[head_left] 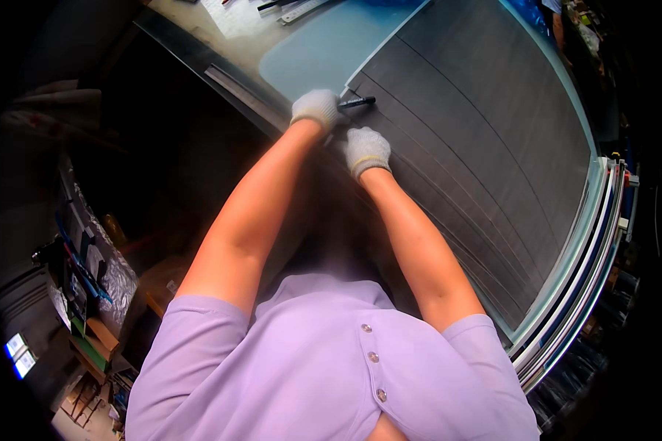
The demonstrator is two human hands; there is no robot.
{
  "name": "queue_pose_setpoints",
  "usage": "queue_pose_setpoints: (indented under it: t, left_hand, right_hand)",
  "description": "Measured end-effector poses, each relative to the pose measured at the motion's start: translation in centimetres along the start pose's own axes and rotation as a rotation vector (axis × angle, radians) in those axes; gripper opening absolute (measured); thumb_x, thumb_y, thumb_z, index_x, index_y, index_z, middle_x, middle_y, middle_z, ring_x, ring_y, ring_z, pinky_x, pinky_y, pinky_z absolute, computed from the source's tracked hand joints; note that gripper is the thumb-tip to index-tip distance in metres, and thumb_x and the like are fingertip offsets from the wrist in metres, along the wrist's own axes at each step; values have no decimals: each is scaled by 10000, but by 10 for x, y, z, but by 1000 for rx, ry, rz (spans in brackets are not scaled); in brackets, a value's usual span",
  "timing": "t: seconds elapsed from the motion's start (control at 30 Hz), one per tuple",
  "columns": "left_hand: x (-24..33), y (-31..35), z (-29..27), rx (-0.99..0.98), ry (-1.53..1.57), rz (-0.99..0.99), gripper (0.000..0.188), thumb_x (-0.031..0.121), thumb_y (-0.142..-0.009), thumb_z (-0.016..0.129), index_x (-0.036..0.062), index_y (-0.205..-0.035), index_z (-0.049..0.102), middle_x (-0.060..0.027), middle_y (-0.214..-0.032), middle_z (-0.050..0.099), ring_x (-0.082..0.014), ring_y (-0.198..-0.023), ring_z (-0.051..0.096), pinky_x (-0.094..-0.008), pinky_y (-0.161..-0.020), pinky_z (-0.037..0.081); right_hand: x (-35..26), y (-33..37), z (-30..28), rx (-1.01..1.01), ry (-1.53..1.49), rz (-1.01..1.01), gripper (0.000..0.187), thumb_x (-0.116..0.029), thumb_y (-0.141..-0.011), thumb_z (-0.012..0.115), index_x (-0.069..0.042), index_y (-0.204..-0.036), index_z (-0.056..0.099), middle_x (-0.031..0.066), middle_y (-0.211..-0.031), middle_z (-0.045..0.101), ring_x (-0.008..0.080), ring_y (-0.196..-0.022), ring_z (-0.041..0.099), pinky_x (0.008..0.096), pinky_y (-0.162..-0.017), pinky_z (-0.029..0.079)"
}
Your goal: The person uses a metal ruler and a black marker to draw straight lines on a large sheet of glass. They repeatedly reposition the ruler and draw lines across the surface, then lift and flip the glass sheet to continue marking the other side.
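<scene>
White knitted gloves cover both of my hands. My left hand (316,108) is closed at the near corner of a dark grey sheet (478,125) ruled with thin dark lines. A black marker pen (359,102) sticks out from that glove to the right, over the sheet's corner. Just below and to the right, my right hand (368,149) is curled at the sheet's near edge. Its fingertips are turned away, so what they grip is hidden. A thin pale strip (381,53) runs along the sheet's left edge.
Beneath the sheet lies a pale blue-green work surface (301,62). A metal ruler (301,10) and papers sit at its far left. Several long white profiles (592,272) line the right side. Cluttered boxes and foil (114,287) stand at the lower left; a person's arm (558,29) shows at the far right.
</scene>
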State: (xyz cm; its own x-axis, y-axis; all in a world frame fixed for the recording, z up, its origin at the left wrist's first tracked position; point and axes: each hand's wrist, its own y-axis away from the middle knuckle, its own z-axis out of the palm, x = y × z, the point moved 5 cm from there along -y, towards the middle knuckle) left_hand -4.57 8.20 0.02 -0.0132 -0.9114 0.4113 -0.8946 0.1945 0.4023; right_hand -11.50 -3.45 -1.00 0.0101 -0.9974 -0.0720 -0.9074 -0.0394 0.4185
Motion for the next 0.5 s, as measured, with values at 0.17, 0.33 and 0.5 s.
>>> queue_pose_setpoints:
  t: [0.17,0.33,0.5]
  left_hand:
    - [2,4,-5,38,62,0,349,405,-796,771,105,-973,760,-155,-864,732,-338,-842,711,-444,-799,548]
    - [-60,-25,-13,288,629,-130,405,410,-818,779,8,-836,734,-77,-680,677,-159,-620,621,-332,-634,495]
    - [-39,-79,-38,289,417,-30,544,561,-801,752,20,-861,739,-117,-699,682,-236,-657,655,-366,-672,518]
  right_hand:
    - [2,10,-14,-21,-63,-128,363,-437,-846,724,-136,-1046,753,155,-1144,706,338,-1045,693,435,-889,557]
    - [46,3,-35,78,-584,-213,255,-334,-891,643,-104,-975,715,179,-1131,667,402,-1045,636,443,-919,513]
    - [62,-40,-53,564,-624,-260,307,-228,-919,609,-99,-1193,654,191,-1120,634,399,-1063,608,469,-936,497]
